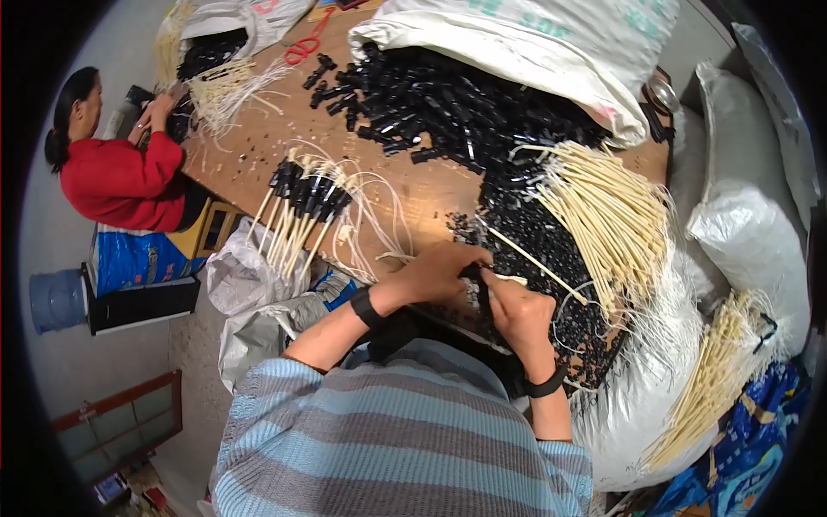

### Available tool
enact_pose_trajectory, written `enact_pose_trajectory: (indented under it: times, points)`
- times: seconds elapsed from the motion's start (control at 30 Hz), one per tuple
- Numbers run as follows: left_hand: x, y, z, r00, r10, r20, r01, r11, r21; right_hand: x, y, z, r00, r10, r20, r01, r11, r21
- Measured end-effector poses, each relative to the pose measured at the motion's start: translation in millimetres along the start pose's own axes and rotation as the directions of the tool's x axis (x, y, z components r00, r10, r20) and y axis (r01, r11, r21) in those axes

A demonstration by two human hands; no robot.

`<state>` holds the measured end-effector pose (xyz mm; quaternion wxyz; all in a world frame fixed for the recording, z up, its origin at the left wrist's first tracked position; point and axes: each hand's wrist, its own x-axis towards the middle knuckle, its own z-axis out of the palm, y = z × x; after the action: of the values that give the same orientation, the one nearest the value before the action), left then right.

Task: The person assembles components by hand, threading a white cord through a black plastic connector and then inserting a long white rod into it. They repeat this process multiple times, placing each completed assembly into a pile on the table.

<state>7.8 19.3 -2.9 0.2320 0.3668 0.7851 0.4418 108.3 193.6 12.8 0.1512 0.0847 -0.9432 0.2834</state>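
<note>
My left hand (444, 271) and my right hand (521, 312) meet at the table's near edge, both with fingers closed. From my right hand's grip pokes the pale end of a cream stick (514, 280). Something dark sits between the two hands, mostly hidden by my fingers. Just beyond them lie many small black bits (551, 250), with one loose cream stick (538, 265) across them. To the right of these is a big bundle of cream sticks (603, 220) with thin white strings. Left of my hands, several cream sticks with black sleeves (306, 194) lie side by side.
A white woven sack (525, 52) spills a heap of black plastic pieces (431, 103) at the back. Red scissors (303, 50) lie farther left. A person in red (129, 181) works at the table's left side. Stuffed sacks (745, 189) stand on the right.
</note>
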Motion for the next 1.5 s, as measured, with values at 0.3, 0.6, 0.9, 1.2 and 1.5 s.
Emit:
enact_pose_trajectory:
  times: [0.3, 0.6, 0.9, 1.2, 1.5]
  points:
    - [-15, 20, -7, 0.935, 0.317, -0.16, -0.232, 0.887, 0.4, 23, -8, 5, 0.785, 0.452, 0.423, -0.616, 0.646, 0.451]
    - [-66, -43, -107, 0.631, 0.341, -0.697, 0.397, 0.629, 0.668, 40, 1, 6, 0.986, 0.151, -0.069, -0.135, 0.97, 0.201]
    - [2, -41, -71, 0.771, 0.236, -0.591, 0.102, 0.87, 0.482, 23, 16, -13, 0.955, 0.295, -0.043, -0.298, 0.95, -0.093]
    - [49, -91, -58, 0.929, -0.051, -0.367, 0.216, 0.879, 0.426, 19, 34, -30, 0.974, 0.182, -0.132, -0.214, 0.931, -0.295]
    - [22, -39, -45, 0.945, -0.209, -0.253, 0.211, 0.977, -0.018, 21, 15, -10, 0.982, 0.174, -0.075, -0.173, 0.985, 0.028]
